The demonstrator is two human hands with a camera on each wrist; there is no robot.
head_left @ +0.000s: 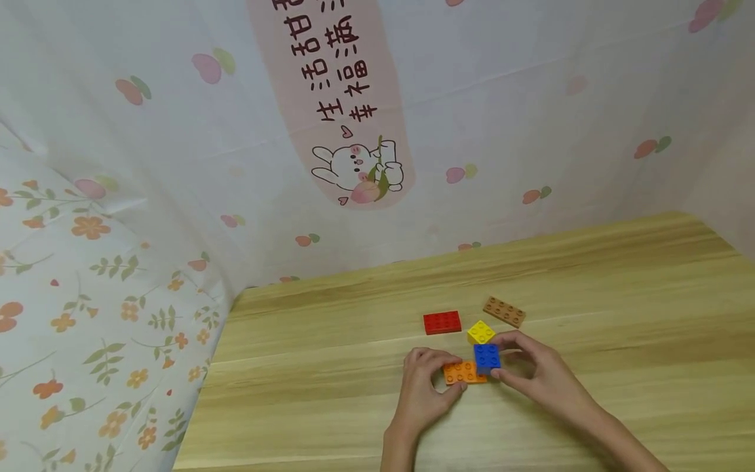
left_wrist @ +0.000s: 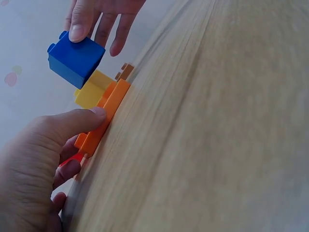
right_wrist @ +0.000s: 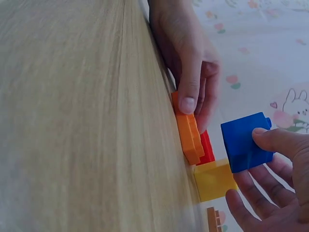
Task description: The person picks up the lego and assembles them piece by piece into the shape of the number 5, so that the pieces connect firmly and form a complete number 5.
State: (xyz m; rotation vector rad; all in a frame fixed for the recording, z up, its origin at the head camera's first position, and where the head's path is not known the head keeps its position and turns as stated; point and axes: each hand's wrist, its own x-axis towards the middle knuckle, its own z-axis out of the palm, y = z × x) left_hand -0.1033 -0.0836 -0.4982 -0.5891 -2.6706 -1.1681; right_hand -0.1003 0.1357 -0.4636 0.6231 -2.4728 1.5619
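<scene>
An orange building brick [head_left: 462,373] lies flat on the wooden table, studs up. My left hand [head_left: 423,383] grips it between thumb and fingers at its left part. My right hand [head_left: 545,373] pinches a square blue brick [head_left: 487,356] by its sides. In the left wrist view the blue brick [left_wrist: 75,58] hangs above the orange brick [left_wrist: 112,106], apart from it. Just behind them a yellow brick [head_left: 481,332] stands on the table. The right wrist view shows the blue brick [right_wrist: 246,141] between thumb and fingers, studs facing away from the table.
A red brick [head_left: 442,322] lies behind the left hand, and a flat brown brick [head_left: 504,311] sits to the back right of the yellow one. The table [head_left: 307,380] ends at a patterned cloth [head_left: 495,118] behind and another on the left.
</scene>
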